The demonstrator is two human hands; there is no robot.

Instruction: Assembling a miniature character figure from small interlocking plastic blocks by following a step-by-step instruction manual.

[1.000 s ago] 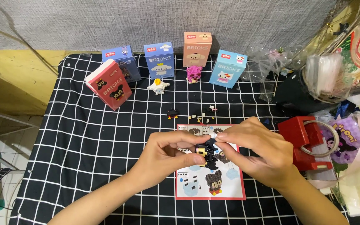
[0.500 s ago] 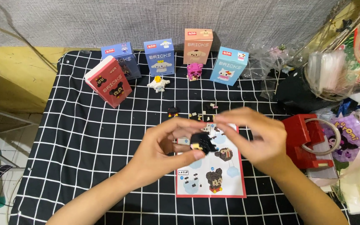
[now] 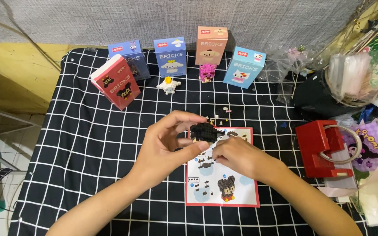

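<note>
Black cloth with a white grid (image 3: 79, 144) covers the bench, grey fabric wall behind. Left hand (image 3: 167, 146) holds a small black brick figure (image 3: 204, 131) above the top edge of the instruction sheet (image 3: 222, 183); fingers curl over its top and the thumb presses from below, so the left grip is closed on the figure. Figure is a chunky, studded block build, all black from this angle, roughly cube-shaped with bumpy edges; finer detail too small to tell. Right hand (image 3: 237, 155) sits just beside it, fingertips pinched together at the figure's lower right side; whether they hold a loose piece cannot be told, right grip reads as closed against the figure.

Sheet lies flat under both hands, red border, pale blue step pictures, a finished black-and-red mouse-eared character printed at the bottom. Tiny loose bricks (image 3: 222, 112) are scattered on the cloth just beyond the sheet.

Back row: red box (image 3: 115, 82) tilted at left, dark blue box (image 3: 130, 59), blue box (image 3: 170, 56), pink box (image 3: 211, 44), light blue box (image 3: 244, 67). White brick figure (image 3: 168, 84) stands before the blue box, pink brick figure (image 3: 207, 72) before the pink one. Red plastic case (image 3: 322, 146) with a ring on it sits at right, near crumpled clear bags (image 3: 351, 74).
</note>
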